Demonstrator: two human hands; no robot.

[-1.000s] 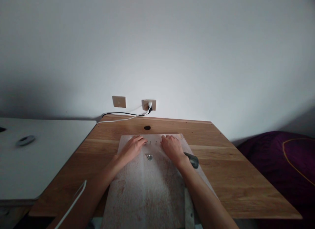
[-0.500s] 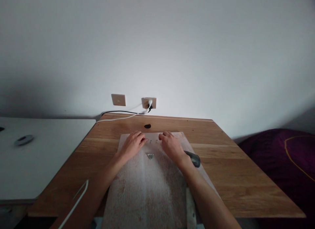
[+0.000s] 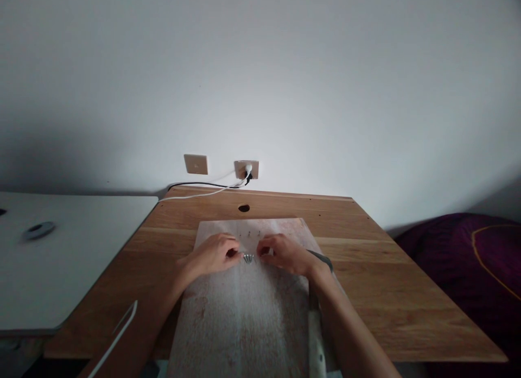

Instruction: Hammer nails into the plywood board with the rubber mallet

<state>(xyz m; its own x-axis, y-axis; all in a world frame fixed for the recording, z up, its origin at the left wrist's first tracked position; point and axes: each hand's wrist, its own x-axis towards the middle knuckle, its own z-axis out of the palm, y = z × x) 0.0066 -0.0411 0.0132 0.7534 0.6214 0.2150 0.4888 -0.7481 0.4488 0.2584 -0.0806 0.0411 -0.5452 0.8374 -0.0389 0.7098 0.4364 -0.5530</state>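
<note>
1. Bench [image 3: 391, 291], wooden: beneath the board, reaching beyond its far edge and both sides.
2. Board [image 3: 244, 318], whitish, worn: landmark for all places here; near end cut off by the frame.
3. Dark object [image 3: 324, 260] and pale strip [image 3: 316, 340]: along the board's right side; the right forearm covers the stretch between, so whether they are one tool cannot be told.
4. Hands, two: left hand [image 3: 217, 253] and right hand [image 3: 285, 253], over the board's far part, fingers curled inward; whether either grips anything cannot be told.
5. Metal fasteners [image 3: 248, 259], a fanned cluster: on the board's far part, between the hands, long axes roughly near-to-far, converging nearward. Left fingertips lie nearer, touching or just beside; right ones stand slightly apart. Count and type unclear.
6. Small fasteners [image 3: 249, 234], row of three: near the board's far edge, apparently upright; tips indistinct.
</note>
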